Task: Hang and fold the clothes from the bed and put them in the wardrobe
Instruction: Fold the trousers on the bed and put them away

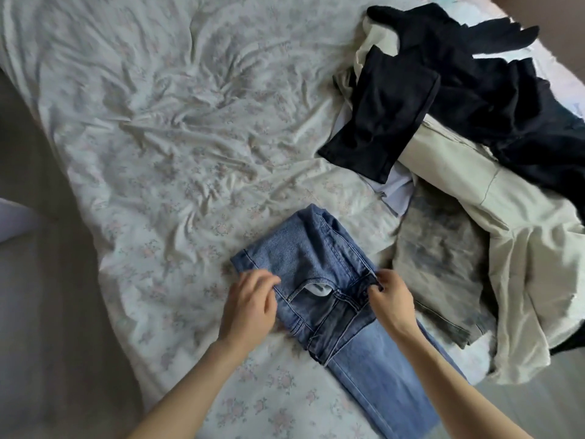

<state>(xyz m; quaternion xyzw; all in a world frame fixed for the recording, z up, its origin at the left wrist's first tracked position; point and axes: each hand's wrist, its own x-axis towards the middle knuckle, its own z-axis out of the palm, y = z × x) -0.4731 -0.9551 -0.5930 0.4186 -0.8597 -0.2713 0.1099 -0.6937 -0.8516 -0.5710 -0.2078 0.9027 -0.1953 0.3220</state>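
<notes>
Forearms: both our bare arms reach in from the bottom edge toward the middle of the bed.
Left hand [250, 304]: our grip rests on the left side of the folded light-blue denim jeans [319, 280], fingers bent and pinching the fabric near the front pocket.
Right hand [391, 296]: our grip pinches the waistband at its right end, fingertips curled tight on the cloth.
Jeans position: they lie on the near part of the bed, the legs doubled back over the waist, the lower stretch running toward us between our arms; a white pocket lining shows at the pocket opening.
Bed [177, 128]: a rumpled pale sheet with a faint pink floral print covers it.
Crowding on the right: a faded grey mottled garment [440, 258] lies just beside the jeans, near our right hand.
Pile beyond: a cream fabric garment [512, 248] sprawls over the right edge, with a black folded-looking piece [383, 122] and more black clothing [506, 99] heaped on it.
Underlayer: a pale lilac cloth [395, 191] peeks out under the black piece.
Floor [38, 280]: grey-brown, along the left side.
</notes>
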